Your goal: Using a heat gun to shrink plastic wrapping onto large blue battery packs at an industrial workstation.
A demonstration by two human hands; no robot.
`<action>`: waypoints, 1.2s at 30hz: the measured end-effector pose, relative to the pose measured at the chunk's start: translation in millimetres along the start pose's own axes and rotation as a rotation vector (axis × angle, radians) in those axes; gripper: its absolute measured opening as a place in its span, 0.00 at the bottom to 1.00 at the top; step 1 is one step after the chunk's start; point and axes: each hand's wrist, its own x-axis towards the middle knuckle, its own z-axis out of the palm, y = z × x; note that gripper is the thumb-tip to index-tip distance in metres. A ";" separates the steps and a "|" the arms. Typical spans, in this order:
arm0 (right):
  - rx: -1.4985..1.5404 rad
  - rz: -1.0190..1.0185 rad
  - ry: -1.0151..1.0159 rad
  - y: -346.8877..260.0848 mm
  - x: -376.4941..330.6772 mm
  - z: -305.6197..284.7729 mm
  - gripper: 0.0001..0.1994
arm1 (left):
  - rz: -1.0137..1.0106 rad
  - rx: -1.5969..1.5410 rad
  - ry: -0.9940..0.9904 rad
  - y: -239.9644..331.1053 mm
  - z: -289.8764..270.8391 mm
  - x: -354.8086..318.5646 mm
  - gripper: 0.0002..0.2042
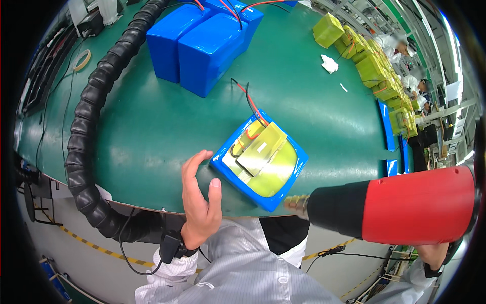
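Note:
A battery pack [266,182] in blue shrink film lies near the bench's front edge. The film borders its yellow-green top face, where a flat yellowish block sits and red and black wires come out. My left hand [200,200] is beside the pack's left corner, thumb and fingers apart, holding nothing; whether a fingertip touches the film I cannot tell. From the right, a red and black heat gun [415,205] points its metal nozzle at the pack's near corner. My right hand [433,253] grips the gun from below, its fingers mostly hidden behind the body.
Several blue-wrapped packs [210,48] stand at the back left. A thick black ribbed hose [83,131] curves along the left. Yellow-green packs [377,68] line the far right edge, near blue film pieces [386,126]. A tape roll [81,60] lies far left. Co-workers sit beyond the right edge.

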 end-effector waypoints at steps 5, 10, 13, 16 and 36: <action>0.028 0.011 0.033 -3.1 -3.2 -3.2 0.12 | 0.016 -0.009 0.036 0.7 -0.1 2.2 0.23; 0.054 0.025 0.061 -1.0 -11.0 -7.0 0.12 | -0.013 -0.065 0.040 -0.4 1.5 1.9 0.24; 0.073 0.031 0.072 2.8 -14.2 -9.9 0.11 | -0.039 -0.041 0.018 1.8 1.6 3.3 0.25; 0.095 0.029 0.082 7.8 -16.9 -12.2 0.11 | -0.044 0.029 -0.011 5.9 0.6 5.3 0.27; 0.149 0.104 0.141 63.7 -58.0 -50.8 0.10 | 0.005 0.105 -0.004 20.0 35.4 -32.6 0.21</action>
